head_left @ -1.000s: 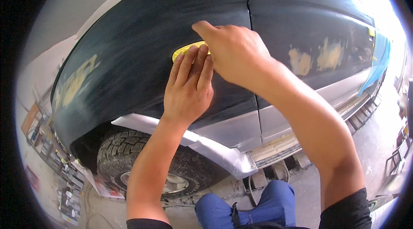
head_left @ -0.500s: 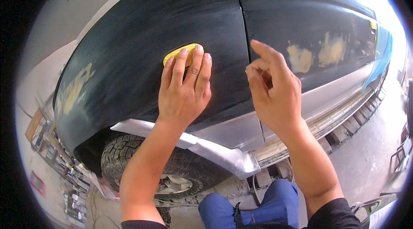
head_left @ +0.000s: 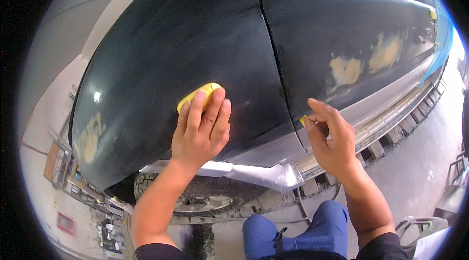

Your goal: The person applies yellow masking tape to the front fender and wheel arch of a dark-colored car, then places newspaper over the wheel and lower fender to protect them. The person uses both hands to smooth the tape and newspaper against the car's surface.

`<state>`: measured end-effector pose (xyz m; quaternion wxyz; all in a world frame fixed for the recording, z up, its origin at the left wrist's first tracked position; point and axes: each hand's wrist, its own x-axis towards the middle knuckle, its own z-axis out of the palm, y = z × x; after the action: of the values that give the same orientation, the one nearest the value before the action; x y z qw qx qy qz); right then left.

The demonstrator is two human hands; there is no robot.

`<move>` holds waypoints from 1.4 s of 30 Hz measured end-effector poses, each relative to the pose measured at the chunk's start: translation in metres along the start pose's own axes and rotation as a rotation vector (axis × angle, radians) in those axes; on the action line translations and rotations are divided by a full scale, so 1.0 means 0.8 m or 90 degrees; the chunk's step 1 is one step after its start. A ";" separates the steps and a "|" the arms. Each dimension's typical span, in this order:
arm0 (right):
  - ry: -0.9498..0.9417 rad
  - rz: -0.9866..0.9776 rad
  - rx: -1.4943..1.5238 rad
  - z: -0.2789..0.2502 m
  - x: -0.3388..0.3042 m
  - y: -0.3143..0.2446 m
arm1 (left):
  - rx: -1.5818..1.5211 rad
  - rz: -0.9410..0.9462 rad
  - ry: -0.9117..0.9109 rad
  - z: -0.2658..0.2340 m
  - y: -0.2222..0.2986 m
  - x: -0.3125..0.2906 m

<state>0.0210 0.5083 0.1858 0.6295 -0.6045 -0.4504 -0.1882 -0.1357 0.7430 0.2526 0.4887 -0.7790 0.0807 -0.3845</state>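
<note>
Yellow masking tape (head_left: 211, 87) covers a small oval on the dark grey-black car fender (head_left: 185, 50). My left hand (head_left: 198, 135) lies over the lower part of the oval, its fingers stretched out and resting on the tape, hiding some of it. Farther right, my right hand (head_left: 334, 138) is closed, thumb and fingers curled together. A small yellow piece of tape (head_left: 303, 120) sticks out at its fingertips. That hand hovers just right of the gap (head_left: 277, 60) between fender and door (head_left: 337, 20), in front of the lower door.
Beige filler patches show on the door (head_left: 346, 70) and front fender (head_left: 90, 140). Below are silver trim (head_left: 259, 174), a tyre (head_left: 210, 194) and a side step (head_left: 376, 123). Blue masking film (head_left: 439, 55) hangs at the right. Shelving with supplies (head_left: 73, 179) stands at the left.
My right hand has moved down and away from the panel gap with the yellow tape piece. The view has shifted; my left hand stays on the taped oval.
</note>
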 end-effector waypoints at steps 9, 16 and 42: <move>-0.165 0.210 -0.071 -0.084 -0.020 -0.023 | -0.163 0.021 -0.134 -0.026 -0.021 -0.021; -0.290 0.478 -0.089 -0.171 -0.085 -0.085 | -0.326 0.055 -0.283 -0.060 -0.051 -0.004; -0.231 0.638 -0.207 -0.263 -0.131 -0.338 | -0.523 -0.179 -0.320 -0.117 -0.054 0.023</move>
<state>-0.1735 0.2265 0.2915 0.4531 -0.8566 -0.1747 0.1743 -0.1972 0.6903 0.3190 0.0896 -0.9789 -0.0004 -0.1834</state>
